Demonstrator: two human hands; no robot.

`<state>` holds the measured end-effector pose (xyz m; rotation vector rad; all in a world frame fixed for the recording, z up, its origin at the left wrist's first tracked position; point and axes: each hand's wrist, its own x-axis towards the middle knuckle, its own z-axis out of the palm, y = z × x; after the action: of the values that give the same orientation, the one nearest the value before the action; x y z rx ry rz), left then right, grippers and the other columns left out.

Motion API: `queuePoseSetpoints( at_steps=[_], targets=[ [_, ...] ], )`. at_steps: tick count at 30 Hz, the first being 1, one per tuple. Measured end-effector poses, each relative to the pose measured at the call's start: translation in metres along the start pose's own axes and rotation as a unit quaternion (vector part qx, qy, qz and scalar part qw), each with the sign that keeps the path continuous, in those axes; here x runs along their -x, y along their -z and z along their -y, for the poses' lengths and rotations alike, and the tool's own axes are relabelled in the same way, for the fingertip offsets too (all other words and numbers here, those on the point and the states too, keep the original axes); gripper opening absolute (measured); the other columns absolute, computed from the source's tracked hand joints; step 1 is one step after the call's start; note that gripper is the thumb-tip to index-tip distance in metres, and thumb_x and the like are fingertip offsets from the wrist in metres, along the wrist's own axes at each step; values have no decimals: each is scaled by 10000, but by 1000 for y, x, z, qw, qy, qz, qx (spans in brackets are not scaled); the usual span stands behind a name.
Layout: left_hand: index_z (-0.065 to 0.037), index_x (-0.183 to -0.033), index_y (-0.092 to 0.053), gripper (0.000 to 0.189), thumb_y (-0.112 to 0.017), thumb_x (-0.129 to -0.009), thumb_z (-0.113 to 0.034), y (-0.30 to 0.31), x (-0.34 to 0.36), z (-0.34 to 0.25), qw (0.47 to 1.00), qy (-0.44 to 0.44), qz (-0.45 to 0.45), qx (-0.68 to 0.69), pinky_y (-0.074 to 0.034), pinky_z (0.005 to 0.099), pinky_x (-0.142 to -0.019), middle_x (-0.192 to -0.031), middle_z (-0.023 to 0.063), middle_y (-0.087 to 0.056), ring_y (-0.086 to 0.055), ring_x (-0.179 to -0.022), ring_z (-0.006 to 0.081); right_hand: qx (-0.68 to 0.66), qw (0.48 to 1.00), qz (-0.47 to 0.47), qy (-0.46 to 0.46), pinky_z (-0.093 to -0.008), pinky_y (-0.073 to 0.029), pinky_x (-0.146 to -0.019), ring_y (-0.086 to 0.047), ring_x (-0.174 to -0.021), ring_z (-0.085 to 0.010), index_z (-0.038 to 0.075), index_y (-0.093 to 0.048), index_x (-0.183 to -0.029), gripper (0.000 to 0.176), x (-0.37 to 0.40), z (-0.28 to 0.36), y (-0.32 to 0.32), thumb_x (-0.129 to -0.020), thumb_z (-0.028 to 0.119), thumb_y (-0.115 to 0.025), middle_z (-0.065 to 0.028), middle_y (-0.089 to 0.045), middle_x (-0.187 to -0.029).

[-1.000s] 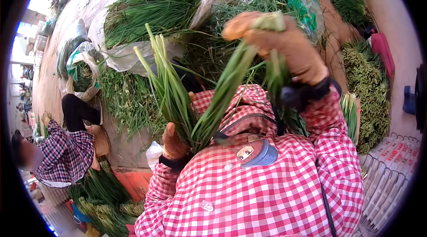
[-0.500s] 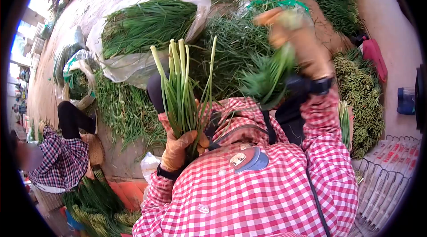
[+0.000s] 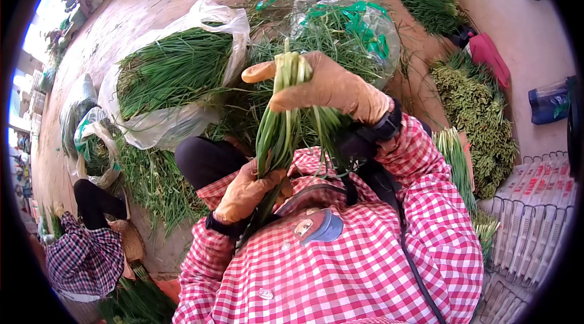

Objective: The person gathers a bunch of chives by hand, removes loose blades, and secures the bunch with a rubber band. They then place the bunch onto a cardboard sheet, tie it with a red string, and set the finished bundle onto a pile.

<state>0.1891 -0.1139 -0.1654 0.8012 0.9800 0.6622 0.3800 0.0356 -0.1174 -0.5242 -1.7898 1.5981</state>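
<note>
My left hand [image 3: 248, 193], in a tan glove, is wrapped round the lower part of a bunch of green stalks [image 3: 277, 138], held upright before my chest. At the pale top ends of the bunch is my right hand [image 3: 331, 88], also gloved, its thumb and fingers curved around the stalks. More green leaves [image 3: 328, 132] hang below my right palm. Part of the right fingers is hidden behind the stalks.
An open plastic bag [image 3: 164, 132] of greens lies ahead on the left, and another bag [image 3: 386, 50] beyond my right hand. Piled stalks [image 3: 477, 123] and wire racks [image 3: 529, 233] are at right. A person in a checked shirt [image 3: 85, 257] sits at left.
My right hand has come from the upper right to the top of the bunch and closed round it. The stalk ends now sit closer together. The whole view has shifted.
</note>
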Motion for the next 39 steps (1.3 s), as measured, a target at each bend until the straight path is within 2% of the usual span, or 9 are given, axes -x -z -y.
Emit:
queuePoseSetpoints(
  at_steps=[3, 9, 11, 13, 20, 21, 23, 31, 39],
  targets=[
    [-29, -1050, -532, 184, -563, -925, -160, 2, -28, -10, 996, -39, 85, -1, -494, 270, -648, -789, 76, -628, -588, -688, 139, -1, 989, -30, -145, -203, -452, -638, -584, -784, -53, 73, -700, -976, 301, 14, 38, 10, -778, 299, -724, 2, -681, -945],
    [-50, -1329, -457, 586, -663, -826, -271, 28, -49, -70, 965, -195, -34, -169, -448, 300, -858, -1283, 87, -521, -592, -972, 178, 149, 973, -175, 30, -261, -478, -643, -604, -794, -113, 110, -697, -934, 273, 24, 62, 98, -812, 352, -662, -39, -675, -956],
    [-68, -1366, -426, 576, -622, -874, -295, 59, -52, -92, 882, -327, -202, -272, -449, 289, -866, -1286, 87, -534, -590, -1020, 182, 322, 869, -332, -179, -292, -477, -703, -604, -817, -129, 67, -687, -987, 359, -1, 27, 149, -769, 351, -711, -81, -670, -955],
    [-70, -1358, -442, 504, -555, -929, -309, 69, -44, -121, 838, -363, -320, -253, -449, 281, -868, -1283, 85, -544, -590, -1032, 175, 331, 874, -352, -53, -304, -476, -650, -594, -727, -134, 32, -684, -952, 380, 1, 35, 137, -739, 338, -756, -67, -667, -857],
    [-27, -1304, -498, 379, -491, -964, -194, 66, -17, -175, 835, -429, -248, -238, -445, 175, -546, -869, 55, -699, -582, -596, 53, 178, 930, -320, 36, -244, -460, -539, -567, -610, -82, 39, -689, -881, 317, -3, 42, 136, -729, 298, -791, -16, -664, -755],
    [-71, -1360, -442, 461, -550, -933, -208, 67, -19, -178, 826, -436, -257, -249, -495, 228, -684, -1066, 123, -660, -638, -842, 119, 180, 934, -307, 38, -243, -457, -529, -563, -599, -81, 43, -690, -882, 314, -4, 40, 136, -725, 295, -795, -14, -664, -752],
    [-135, -1419, -359, 599, -620, -886, -216, 43, -35, -182, 612, -559, -366, -424, -451, 344, -918, -1299, 164, -525, -528, -1169, 199, 178, 938, -292, 52, -239, -451, -510, -556, -576, -77, 51, -692, -883, 310, -7, 37, 137, -717, 289, -801, -10, -663, -748],
    [-161, -1479, -185, 1049, -780, -668, -460, -28, -75, -143, 885, -457, 83, 13, -309, 378, -1068, -1407, 141, -406, -419, -1273, 241, 41, 988, -103, -107, -208, -457, -527, -576, -647, -37, 97, -687, -910, 228, 6, 62, 6, -778, 273, -748, 12, -674, -801],
    [-28, -1317, -383, 777, -776, -692, -271, -34, -83, -80, 966, -216, 117, 84, -434, 354, -925, -1184, 72, -534, -534, -1070, 188, 74, 956, -283, 34, -254, -479, -678, -582, -756, -73, 25, -583, -988, 331, 3, 21, -24, -799, 248, -738, -8, -623, -803]
  ],
)
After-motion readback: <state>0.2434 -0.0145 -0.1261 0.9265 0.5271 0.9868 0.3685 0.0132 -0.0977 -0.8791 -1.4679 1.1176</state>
